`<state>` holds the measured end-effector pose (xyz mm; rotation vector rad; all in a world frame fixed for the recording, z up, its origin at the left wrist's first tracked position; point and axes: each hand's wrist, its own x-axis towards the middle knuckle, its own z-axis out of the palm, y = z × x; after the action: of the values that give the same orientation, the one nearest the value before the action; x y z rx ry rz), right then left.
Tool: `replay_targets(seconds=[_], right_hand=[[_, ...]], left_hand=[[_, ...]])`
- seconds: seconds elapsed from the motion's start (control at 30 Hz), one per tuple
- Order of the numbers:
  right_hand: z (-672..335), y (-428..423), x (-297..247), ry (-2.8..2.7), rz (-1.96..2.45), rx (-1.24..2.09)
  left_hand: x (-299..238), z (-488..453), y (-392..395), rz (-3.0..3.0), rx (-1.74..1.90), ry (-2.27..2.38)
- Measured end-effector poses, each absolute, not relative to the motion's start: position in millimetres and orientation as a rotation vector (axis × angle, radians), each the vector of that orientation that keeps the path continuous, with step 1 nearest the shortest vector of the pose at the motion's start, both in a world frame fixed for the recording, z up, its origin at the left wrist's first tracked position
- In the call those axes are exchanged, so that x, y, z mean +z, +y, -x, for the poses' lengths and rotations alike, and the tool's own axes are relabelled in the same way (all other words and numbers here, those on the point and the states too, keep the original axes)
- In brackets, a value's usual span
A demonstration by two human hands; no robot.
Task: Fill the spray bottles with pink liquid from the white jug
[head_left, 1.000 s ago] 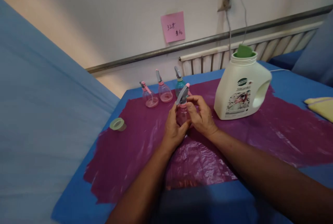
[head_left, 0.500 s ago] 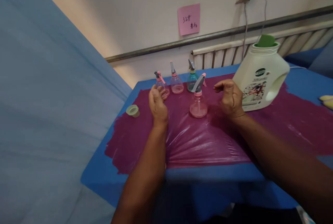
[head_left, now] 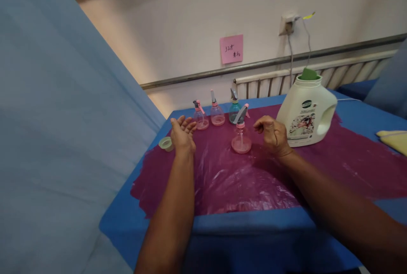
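My left hand (head_left: 183,134) is open, palm turned up, with nothing in it. It is nearest to a green cup-like lid (head_left: 166,143) and a pink-and-grey spray bottle (head_left: 201,122). To the right, my right hand (head_left: 272,135) is loosely closed, with nothing visible in it. Between the hands, a clear spray bottle (head_left: 241,143) with pink liquid stands upright, touched by neither. Behind it are another pink spray bottle (head_left: 218,118) and a teal spray bottle (head_left: 234,112). Just beyond my right hand stands a large pale-green jug (head_left: 307,115).
Wrinkled maroon plastic sheeting (head_left: 222,189) covers part of the blue table (head_left: 127,210). A blue curtain (head_left: 70,138) hangs at the left. A yellow cloth (head_left: 394,140) lies at the right. Along the wall run a pipe (head_left: 197,75) and a radiator (head_left: 270,81), below a socket (head_left: 288,24).
My left hand has moved left, away from the bottles, and turned palm up with its fingers spread. My right hand stays loosely closed beside the front bottle. The head view has shifted slightly.
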<state>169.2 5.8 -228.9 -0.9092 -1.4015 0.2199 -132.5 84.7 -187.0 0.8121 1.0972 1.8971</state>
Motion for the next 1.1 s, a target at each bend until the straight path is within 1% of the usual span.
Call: replay_targets(seconds=[0.13, 0.27, 0.33, 0.4, 0.43, 0.6, 0.8, 0.97, 1.1], right_hand=[[-171.6, 6.7, -227.4, -1.390, 0.918, 0.229], [-170.8, 6.9, -227.2, -1.406, 0.913, 0.237], [-170.0, 6.8, -228.0, -1.424, 0.921, 0.245], [-169.5, 6.9, -229.5, -1.438, 0.923, 0.256], [-169.4, 7.2, -230.5, -1.446, 0.924, 0.262], [-168.6, 10.8, -235.3, -1.501, 0.946, 0.249], [-168.4, 17.0, -237.6, -1.469, 0.985, 0.222], [-169.3, 22.8, -227.5, -1.437, 1.006, 0.212], [-167.3, 22.8, -200.2, -1.426, 1.010, 0.207]], left_hand=[[-184.6, 154.9, 73.7, -1.112, 1.619, 1.352], [-203.9, 171.5, 29.3, -1.345, 1.428, 1.427], [-217.6, 180.0, 4.5, -1.759, 1.194, 1.520], [-229.1, 190.0, -12.9, -1.949, 0.999, 1.577], [-233.2, 195.4, -17.7, -1.990, 0.972, 1.598], [-236.1, 220.4, -11.9, -1.850, 1.140, 1.790], [-223.3, 219.8, -3.3, -1.775, 1.194, 1.796], [-212.8, 162.8, -1.7, -1.822, 1.294, 1.623], [-199.6, 98.7, -5.6, -1.912, 1.312, 1.381]])
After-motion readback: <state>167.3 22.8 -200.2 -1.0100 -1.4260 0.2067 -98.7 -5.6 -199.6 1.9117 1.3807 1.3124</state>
